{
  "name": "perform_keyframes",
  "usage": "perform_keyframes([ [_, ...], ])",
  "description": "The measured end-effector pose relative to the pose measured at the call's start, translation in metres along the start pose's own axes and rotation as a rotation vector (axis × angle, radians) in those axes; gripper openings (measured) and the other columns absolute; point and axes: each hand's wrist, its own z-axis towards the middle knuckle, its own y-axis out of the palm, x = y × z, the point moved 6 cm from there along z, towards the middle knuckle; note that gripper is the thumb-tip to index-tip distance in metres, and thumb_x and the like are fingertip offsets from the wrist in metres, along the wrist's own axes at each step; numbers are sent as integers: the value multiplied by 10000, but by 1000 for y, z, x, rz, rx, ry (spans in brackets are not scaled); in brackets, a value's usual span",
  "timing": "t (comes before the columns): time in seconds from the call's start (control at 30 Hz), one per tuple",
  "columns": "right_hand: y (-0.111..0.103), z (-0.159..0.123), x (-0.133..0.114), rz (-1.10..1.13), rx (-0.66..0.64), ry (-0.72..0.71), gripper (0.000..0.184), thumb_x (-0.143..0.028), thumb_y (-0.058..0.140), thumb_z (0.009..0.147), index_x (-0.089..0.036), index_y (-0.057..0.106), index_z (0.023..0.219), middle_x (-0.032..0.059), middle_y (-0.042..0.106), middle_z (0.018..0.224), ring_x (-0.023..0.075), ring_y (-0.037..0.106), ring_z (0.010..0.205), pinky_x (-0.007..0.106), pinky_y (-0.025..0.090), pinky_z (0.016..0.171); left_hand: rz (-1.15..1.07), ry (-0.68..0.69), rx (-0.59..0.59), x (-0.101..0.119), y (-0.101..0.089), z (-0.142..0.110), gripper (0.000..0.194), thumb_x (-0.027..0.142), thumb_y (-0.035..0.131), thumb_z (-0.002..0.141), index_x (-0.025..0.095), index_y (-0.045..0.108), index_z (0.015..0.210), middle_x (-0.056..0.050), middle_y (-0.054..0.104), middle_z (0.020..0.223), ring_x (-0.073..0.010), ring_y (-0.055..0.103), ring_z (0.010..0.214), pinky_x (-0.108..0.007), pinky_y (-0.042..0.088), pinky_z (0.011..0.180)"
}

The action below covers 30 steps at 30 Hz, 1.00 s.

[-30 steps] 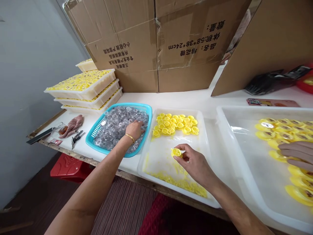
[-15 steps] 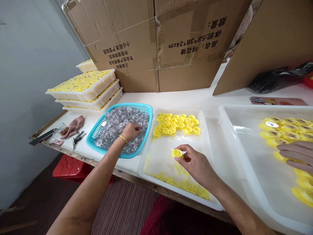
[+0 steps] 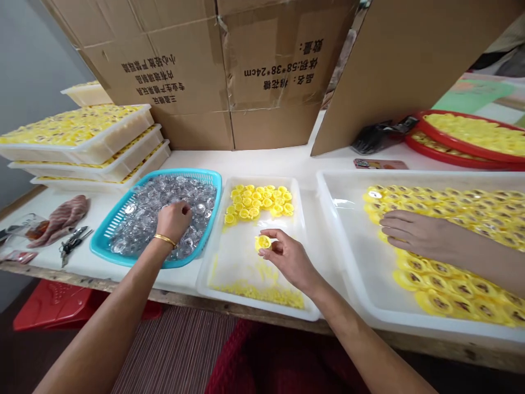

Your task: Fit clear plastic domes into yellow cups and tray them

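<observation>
My left hand (image 3: 173, 220), with a gold bangle on the wrist, reaches into a turquoise basket (image 3: 107, 253) full of clear plastic pieces (image 3: 143, 219); its fingers are curled down among them, and what they grip is hidden. My right hand (image 3: 289, 260) pinches a small yellow cup (image 3: 263, 242) above the middle white tray (image 3: 241, 293). That tray holds a cluster of yellow cups (image 3: 258, 200) at its far end and yellow crumbs (image 3: 262, 293) near its front edge.
Another person's hand (image 3: 414, 234) lies flat on filled yellow cups in a large white tray (image 3: 353, 273) at right. Stacked white trays (image 3: 82, 145) of yellow pieces stand at left, cardboard boxes (image 3: 205, 71) behind, red trays (image 3: 463, 145) far right. Pliers (image 3: 73, 241) and a cloth (image 3: 61, 218) lie near the left edge.
The view has swung to the right, showing more of the right tray and the other person's hand. My left hand has shifted slightly nearer within the basket. My right hand still holds the yellow cup.
</observation>
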Motion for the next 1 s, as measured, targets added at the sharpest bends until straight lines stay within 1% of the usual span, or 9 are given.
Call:
perform_keyframes([
  [0.07, -1, 1, 1, 6, 16, -6, 327, -312, 628, 740, -194, 611, 1045, -55, 513, 601, 116, 519, 556, 245, 424, 538, -111, -3, 101, 12, -14, -15, 105, 216, 521, 758, 198, 625, 757, -26, 677, 699, -194, 631, 689, -279, 445, 673],
  [0.13, -2, 2, 3, 22, 26, -18, 307, -322, 646, 729, -193, 622, 1007, -60, 493, 588, 112, 497, 542, 241, 415, 517, -343, 63, 164, 39, -21, -37, 50, 181, 546, 737, 205, 591, 736, 21, 635, 628, -141, 603, 589, -241, 446, 617],
  [0.23, -2, 3, 4, 59, 30, -27, 311, -343, 664, 727, -192, 616, 994, -62, 488, 588, 110, 485, 535, 243, 416, 510, -593, 328, 142, 97, -15, -74, 68, 155, 554, 761, 198, 582, 718, 28, 613, 627, -102, 571, 547, -210, 445, 570],
  [0.33, -2, 2, 6, 94, 42, -29, 339, -348, 681, 727, -192, 600, 1017, -46, 542, 619, 124, 533, 570, 262, 456, 548, -699, 412, 178, 131, -2, -101, 100, 122, 540, 797, 186, 585, 735, 8, 616, 670, -98, 576, 573, -210, 470, 575],
  [0.47, -3, 0, 6, 211, 62, -59, 338, -355, 699, 725, -192, 577, 995, 8, 650, 766, 162, 633, 698, 316, 527, 668, -836, 410, 159, 141, 10, -115, 79, 136, 580, 820, 185, 618, 869, -13, 659, 785, -104, 629, 656, -221, 527, 629],
  [0.63, -5, -1, 5, 261, 64, -90, 298, -342, 701, 733, -197, 561, 954, 37, 677, 862, 182, 663, 787, 340, 545, 738, -964, 403, 106, 143, 11, -123, 96, 194, 611, 831, 202, 652, 917, -37, 691, 912, -142, 667, 807, -254, 570, 663],
  [0.7, -5, -1, 3, 257, 47, -108, 294, -341, 701, 736, -203, 556, 951, 43, 682, 898, 186, 667, 813, 337, 545, 744, -972, 383, 109, 144, 11, -124, 86, 196, 611, 830, 210, 662, 898, -35, 699, 919, -157, 667, 847, -264, 571, 664],
  [0.87, -8, -2, 1, 163, 96, -126, 263, -342, 685, 746, -208, 558, 933, 37, 678, 875, 182, 666, 788, 318, 540, 710, -949, 342, 136, 147, 13, -123, 108, 204, 640, 811, 217, 661, 917, -26, 703, 884, -145, 660, 775, -269, 564, 656],
  [1.0, -9, -3, -1, 110, 117, -136, 234, -323, 667, 749, -207, 550, 915, 19, 661, 828, 161, 646, 721, 283, 523, 641, -909, 354, 155, 149, 12, -123, 205, 211, 643, 808, 215, 654, 1013, -33, 691, 873, -141, 661, 734, -267, 571, 648],
])
